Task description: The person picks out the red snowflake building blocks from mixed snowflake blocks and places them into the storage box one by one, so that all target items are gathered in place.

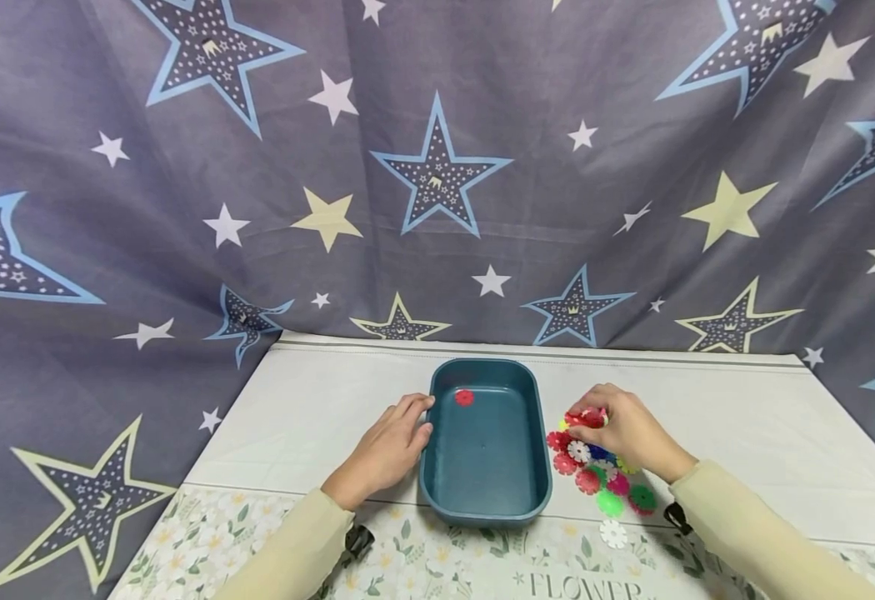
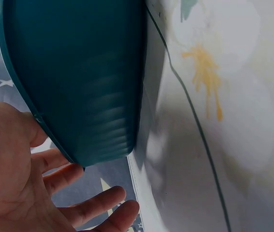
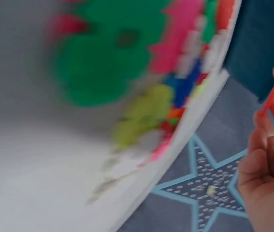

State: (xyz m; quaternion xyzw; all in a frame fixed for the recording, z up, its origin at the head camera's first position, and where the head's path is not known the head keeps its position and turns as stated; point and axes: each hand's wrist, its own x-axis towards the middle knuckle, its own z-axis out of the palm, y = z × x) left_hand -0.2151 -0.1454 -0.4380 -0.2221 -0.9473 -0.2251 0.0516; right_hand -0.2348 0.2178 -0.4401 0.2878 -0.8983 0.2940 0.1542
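Note:
A deep teal plastic tray [image 1: 486, 515] stands on the table with one red snowflake disc [image 1: 464, 398] lying inside near its far left corner. My left hand [image 1: 387, 446] touches the tray's left rim with thumb and fingertips; in the left wrist view the other fingers stretch out loosely. To the tray's right, my right hand [image 1: 627, 425] is over a heap of colourful snowflake discs [image 1: 587, 479]. Between its thumb and fingers it pinches a red snowflake disc [image 3: 270, 100], seen edge-on in the right wrist view.
A white snowflake disc [image 1: 613, 533] lies at the heap's near end. The white tablecloth [image 1: 347, 392] has a floral printed front part [image 1: 220, 533]. Behind the table hangs a grey curtain [image 1: 407, 267] with star prints.

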